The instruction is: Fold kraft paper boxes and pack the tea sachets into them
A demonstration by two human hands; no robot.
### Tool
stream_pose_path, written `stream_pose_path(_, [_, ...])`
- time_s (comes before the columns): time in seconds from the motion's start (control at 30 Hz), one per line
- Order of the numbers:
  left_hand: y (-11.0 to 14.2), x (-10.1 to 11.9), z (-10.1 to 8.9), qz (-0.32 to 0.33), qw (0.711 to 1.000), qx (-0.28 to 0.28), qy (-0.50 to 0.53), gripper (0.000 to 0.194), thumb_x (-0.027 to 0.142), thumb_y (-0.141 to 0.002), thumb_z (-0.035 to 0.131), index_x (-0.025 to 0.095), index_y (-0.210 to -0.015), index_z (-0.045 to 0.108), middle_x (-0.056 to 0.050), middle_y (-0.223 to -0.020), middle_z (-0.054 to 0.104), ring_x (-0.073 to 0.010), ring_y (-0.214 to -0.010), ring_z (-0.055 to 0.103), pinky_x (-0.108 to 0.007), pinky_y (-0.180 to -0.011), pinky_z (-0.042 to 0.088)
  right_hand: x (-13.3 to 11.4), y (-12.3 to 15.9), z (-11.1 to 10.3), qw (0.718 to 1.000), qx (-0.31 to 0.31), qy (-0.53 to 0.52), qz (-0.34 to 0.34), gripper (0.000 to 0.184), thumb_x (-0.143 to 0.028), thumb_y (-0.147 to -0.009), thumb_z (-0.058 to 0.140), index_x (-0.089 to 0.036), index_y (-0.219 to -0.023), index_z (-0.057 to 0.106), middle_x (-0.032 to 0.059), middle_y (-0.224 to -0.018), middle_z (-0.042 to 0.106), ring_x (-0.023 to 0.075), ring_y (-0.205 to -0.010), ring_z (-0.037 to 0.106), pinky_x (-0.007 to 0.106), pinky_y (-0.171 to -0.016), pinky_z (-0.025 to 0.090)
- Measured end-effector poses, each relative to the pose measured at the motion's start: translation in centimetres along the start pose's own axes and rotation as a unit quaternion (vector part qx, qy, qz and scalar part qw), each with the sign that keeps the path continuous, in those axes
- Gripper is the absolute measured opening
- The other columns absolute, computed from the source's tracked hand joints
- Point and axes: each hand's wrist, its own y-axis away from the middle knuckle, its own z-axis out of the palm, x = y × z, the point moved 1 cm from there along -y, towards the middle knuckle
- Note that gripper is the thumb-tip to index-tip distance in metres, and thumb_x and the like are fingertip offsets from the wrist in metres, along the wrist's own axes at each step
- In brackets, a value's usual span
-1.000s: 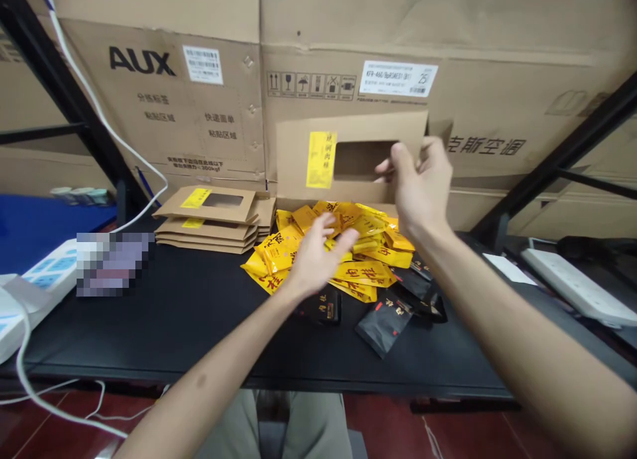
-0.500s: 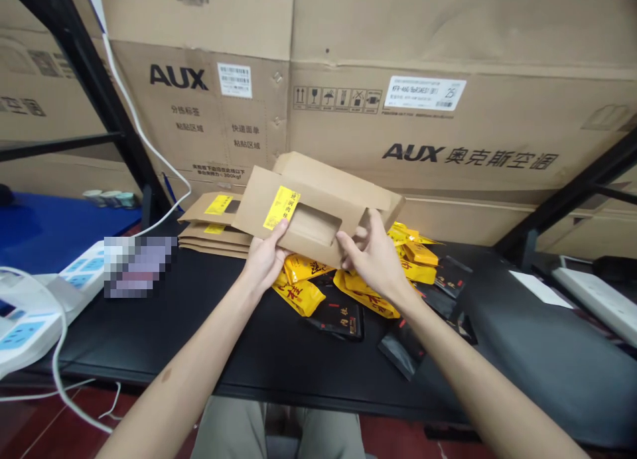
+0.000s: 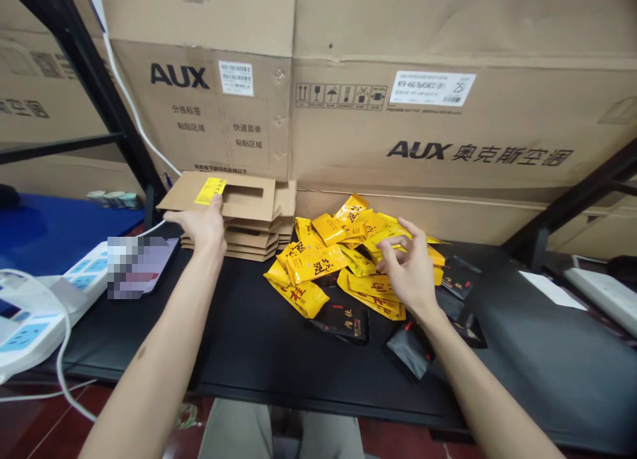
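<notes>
My left hand (image 3: 202, 225) grips a flat brown cardboard box (image 3: 249, 200) by its near edge, thumb on top beside the yellow label. This box has a cut-out window and lies over a stack of similar folded boxes (image 3: 249, 247) at the back left. My right hand (image 3: 408, 263) is above the right part of a heap of yellow packets (image 3: 318, 263), fingers apart and curled, holding nothing. Several black packets (image 3: 348, 320) with red and gold print lie in front of and right of the heap.
Large AUX cartons (image 3: 343, 140) stand behind the black table (image 3: 239, 339). A white power strip (image 3: 82, 280) with cables and a partly blurred flat object (image 3: 162, 263) lie on the left. At right are a white card (image 3: 552, 290) and another white strip (image 3: 604, 306).
The cardboard box, held in both hands before, has moved left onto the stack with my left hand. My right hand has let go of it and is over the yellow packets.
</notes>
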Motion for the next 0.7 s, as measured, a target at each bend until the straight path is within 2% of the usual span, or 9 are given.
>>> stream_pose_path(0.07, [0.0, -0.1, -0.7, 0.053, 0.99, 0.081, -0.098, 0.1, 0.012, -0.077, 0.081, 0.018, -0.151, 0.014, -0.025, -0.169, 0.006, -0.0301, -0.16, 0.015, -0.048, -0.129, 0.024, 0.6, 0.3, -0.2, 0.998, -0.004, 0.048, -0.028, 0.059, -0.044, -0.093, 0.057, -0.019, -0.144, 0.041, 0.0078, -0.098, 0.071, 0.0162, -0.05, 0.063, 0.038, -0.055, 0.053])
stream_pose_path(0.13, [0.5, -0.5, -1.2, 0.111, 0.956, 0.141, -0.23, 0.108, 0.014, -0.07, 0.086, 0.011, -0.151, 0.014, -0.031, -0.164, 0.013, -0.0405, -0.157, 0.015, -0.06, -0.127, 0.019, 0.7, 0.4, -0.4, 0.995, -0.012, 0.082, -0.057, 0.055, -0.042, -0.094, 0.056, -0.018, -0.142, 0.044, 0.0076, -0.098, 0.072, 0.0164, -0.052, 0.063, 0.038, -0.057, 0.053])
stream_pose_path(0.17, [0.7, -0.8, -1.3, 0.143, 0.935, 0.142, -0.291, 0.103, 0.018, -0.071, 0.085, 0.01, -0.15, 0.019, -0.031, -0.162, 0.018, -0.0443, -0.155, 0.018, -0.064, -0.125, 0.019, 0.6, 0.5, -0.6, 0.993, -0.016, 0.093, -0.07, 0.052, -0.041, -0.095, 0.055, -0.018, -0.141, 0.045, 0.0076, -0.097, 0.072, 0.0164, -0.053, 0.063, 0.037, -0.058, 0.054])
stream_pose_path(0.2, [0.8, -1.2, -1.4, 0.178, 0.914, 0.119, -0.344, 0.092, 0.023, -0.076, 0.081, 0.011, -0.149, 0.026, -0.028, -0.162, 0.021, -0.0468, -0.153, 0.02, -0.067, -0.123, 0.018, 0.5, 0.5, -0.7, 0.991, -0.018, 0.103, -0.081, 0.05, -0.041, -0.096, 0.054, -0.019, -0.14, 0.047, 0.0076, -0.098, 0.072, 0.0165, -0.054, 0.063, 0.037, -0.059, 0.054])
stream_pose_path(0.3, [0.5, -2.6, -1.4, 0.274, 0.843, -0.036, -0.462, 0.045, 0.034, -0.096, 0.056, 0.016, -0.137, 0.054, -0.018, -0.162, 0.033, -0.0476, -0.152, 0.022, -0.07, -0.119, 0.02, 0.4, 0.8, -0.9, 0.985, -0.016, 0.136, -0.109, 0.043, -0.04, -0.097, 0.053, -0.018, -0.134, 0.053, 0.0077, -0.095, 0.073, 0.017, -0.055, 0.063, 0.037, -0.062, 0.055])
stream_pose_path(0.37, [-0.1, -3.7, -1.7, 0.285, 0.811, -0.114, -0.498, 0.034, 0.031, -0.097, 0.047, 0.017, -0.122, 0.066, -0.017, -0.152, 0.051, -0.0449, -0.145, 0.037, -0.069, -0.116, 0.027, 0.4, 1.0, -0.9, 0.979, -0.016, 0.161, -0.127, 0.037, -0.039, -0.098, 0.053, -0.019, -0.129, 0.057, 0.008, -0.095, 0.074, 0.018, -0.06, 0.065, 0.037, -0.064, 0.055])
stream_pose_path(0.47, [-1.1, -5.1, -2.1, 0.271, 0.796, -0.159, -0.518, 0.032, 0.03, -0.094, 0.047, 0.018, -0.108, 0.073, -0.019, -0.137, 0.064, -0.0432, -0.13, 0.054, -0.065, -0.111, 0.038, 0.5, 1.3, -0.6, 0.965, -0.027, 0.204, -0.16, 0.031, -0.037, -0.1, 0.051, -0.02, -0.123, 0.063, 0.0093, -0.097, 0.073, 0.0227, -0.081, 0.07, 0.039, -0.075, 0.057])
stream_pose_path(0.57, [-1.3, -5.6, -2.4, 0.267, 0.788, -0.165, -0.53, 0.041, 0.035, -0.095, 0.044, 0.014, -0.119, 0.07, -0.023, -0.136, 0.065, -0.0439, -0.13, 0.055, -0.063, -0.11, 0.039, 0.6, 1.6, -0.3, 0.947, -0.041, 0.245, -0.202, 0.029, -0.036, -0.101, 0.051, -0.018, -0.118, 0.066, 0.0118, -0.103, 0.073, 0.0277, -0.099, 0.067, 0.044, -0.087, 0.055])
stream_pose_path(0.7, [-0.7, -5.3, -2.2, 0.284, 0.791, -0.144, -0.523, 0.061, 0.047, -0.096, 0.045, 0.006, -0.14, 0.055, -0.028, -0.141, 0.061, -0.0429, -0.143, 0.046, -0.063, -0.123, 0.023, 0.6, 2.0, 0.1, 0.935, -0.053, 0.269, -0.227, 0.028, -0.035, -0.102, 0.052, -0.017, -0.115, 0.068, 0.0131, -0.109, 0.073, 0.0298, -0.101, 0.062, 0.047, -0.091, 0.053])
